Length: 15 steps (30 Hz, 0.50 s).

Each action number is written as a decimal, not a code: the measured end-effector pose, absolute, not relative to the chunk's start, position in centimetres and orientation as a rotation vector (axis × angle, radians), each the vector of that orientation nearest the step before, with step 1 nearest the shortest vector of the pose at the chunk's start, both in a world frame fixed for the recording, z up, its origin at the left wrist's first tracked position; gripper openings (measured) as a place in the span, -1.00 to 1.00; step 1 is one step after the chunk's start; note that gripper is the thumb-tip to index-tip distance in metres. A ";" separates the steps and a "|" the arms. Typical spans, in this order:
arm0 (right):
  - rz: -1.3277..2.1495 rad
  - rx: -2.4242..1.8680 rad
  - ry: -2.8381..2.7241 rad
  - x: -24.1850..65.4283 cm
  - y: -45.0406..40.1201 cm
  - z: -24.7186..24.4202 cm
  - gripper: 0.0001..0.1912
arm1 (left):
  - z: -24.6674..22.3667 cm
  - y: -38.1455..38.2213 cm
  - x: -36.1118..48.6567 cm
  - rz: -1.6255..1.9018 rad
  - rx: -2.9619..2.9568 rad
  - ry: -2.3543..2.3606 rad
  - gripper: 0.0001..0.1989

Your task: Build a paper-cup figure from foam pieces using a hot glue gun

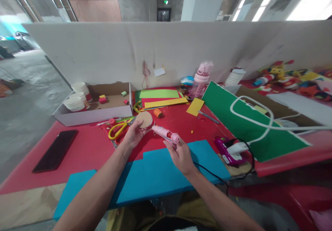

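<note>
My left hand (135, 134) grips a round tan cardboard disc (144, 119) that has a paler layer along its edge. Wrapped round a pink hot glue gun (166, 134), my right hand (181, 156) holds it with the nozzle at the disc's right edge; whether the tip touches I cannot tell. A black cord (210, 172) trails away to the right. Yellow-handled scissors (117, 130) lie just left of my left hand, their blades partly behind the disc. Beyond the hands rests a small orange paper roll (158, 113). Blue sheets (168, 172) lie under my forearms.
A shallow box (103, 114) with paper cups (75, 103) stands back left, a phone (55, 151) before it. Yellow strips (166, 103) lie at the back. To the right are a purple power strip (229, 152), a green board (249, 127), a white cable (271, 120) and a pink bottle (201, 80).
</note>
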State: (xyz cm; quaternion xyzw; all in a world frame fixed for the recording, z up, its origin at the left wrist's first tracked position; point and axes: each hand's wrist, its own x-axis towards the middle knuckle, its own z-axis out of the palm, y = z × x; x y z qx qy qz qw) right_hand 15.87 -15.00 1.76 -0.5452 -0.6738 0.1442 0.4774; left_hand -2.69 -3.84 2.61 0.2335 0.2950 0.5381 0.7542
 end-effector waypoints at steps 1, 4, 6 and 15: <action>0.328 -1.328 -1.643 15.9 -15.0 1.7 -0.75 | 2.6 -3.9 -2.7 1.173 0.514 0.643 -0.62; 0.276 -1.320 -1.652 15.9 -14.9 1.7 -0.77 | 2.7 -4.0 -2.7 1.179 0.522 0.645 -0.63; 0.262 -1.318 -1.657 15.9 -14.8 1.8 -0.78 | 2.8 -4.0 -2.7 1.179 0.523 0.648 -0.65; 0.229 -1.321 -1.663 15.8 -15.0 1.7 -0.77 | 2.5 -3.8 -2.7 1.199 0.480 0.651 -0.66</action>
